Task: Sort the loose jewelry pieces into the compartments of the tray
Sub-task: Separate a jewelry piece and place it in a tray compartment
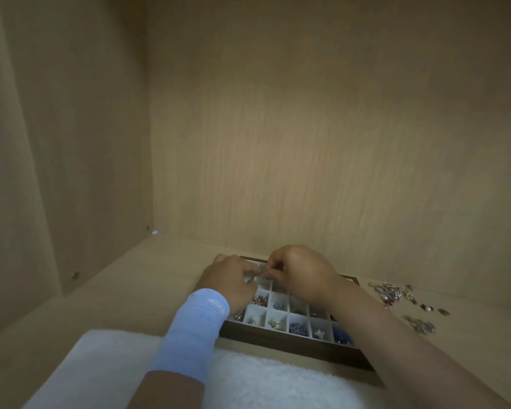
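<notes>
A dark wooden tray with white compartments lies on the shelf, and several compartments hold small jewelry pieces. Both hands hover over the tray's far left compartments. My left hand, with a light blue wrap on its wrist, has its fingers curled toward my right hand. The fingertips of the two hands meet and seem to pinch a tiny piece, too small to make out. A pile of loose jewelry lies on the shelf to the right of the tray.
The wooden back wall stands right behind the tray and a side wall closes the left. A white fluffy cloth covers the shelf's near edge. More loose pieces lie nearer on the right.
</notes>
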`<action>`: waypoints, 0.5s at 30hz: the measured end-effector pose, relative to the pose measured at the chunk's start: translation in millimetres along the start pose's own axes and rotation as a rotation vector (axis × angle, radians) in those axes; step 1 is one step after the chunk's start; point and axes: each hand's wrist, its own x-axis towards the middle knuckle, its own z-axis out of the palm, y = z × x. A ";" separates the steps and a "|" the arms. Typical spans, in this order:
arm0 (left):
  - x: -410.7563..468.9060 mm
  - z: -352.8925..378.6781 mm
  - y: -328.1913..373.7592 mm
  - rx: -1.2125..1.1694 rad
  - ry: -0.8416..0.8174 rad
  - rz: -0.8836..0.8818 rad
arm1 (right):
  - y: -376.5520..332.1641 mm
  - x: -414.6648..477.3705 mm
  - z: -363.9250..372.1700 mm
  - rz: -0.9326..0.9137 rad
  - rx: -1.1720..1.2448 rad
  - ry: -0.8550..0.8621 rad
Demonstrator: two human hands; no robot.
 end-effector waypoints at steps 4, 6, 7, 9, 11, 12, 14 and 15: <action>1.8 3.4 3.1 0.110 0.011 0.051 | -0.4 6.9 -1.9 0.045 -0.043 -0.051; 1.4 7.4 5.8 0.144 0.016 0.091 | 4.1 6.5 -4.5 0.083 -0.049 -0.051; 1.0 9.4 8.2 0.148 0.011 0.109 | 7.3 4.7 -4.8 0.099 -0.055 -0.053; 0.9 12.7 12.3 0.145 -0.009 0.132 | 10.4 1.1 -2.6 0.109 -0.088 -0.076; 1.3 14.9 15.0 0.150 -0.018 0.145 | 9.4 -1.4 1.4 0.096 -0.098 -0.102; 1.3 15.5 15.6 0.155 -0.016 0.148 | 8.5 -2.0 3.3 0.084 -0.093 -0.104; 0.8 16.5 15.8 0.161 -0.008 0.146 | 8.0 -2.6 5.2 0.062 -0.090 -0.087; 0.6 16.9 15.4 0.166 -0.006 0.146 | 8.7 -2.9 5.5 0.053 -0.088 -0.074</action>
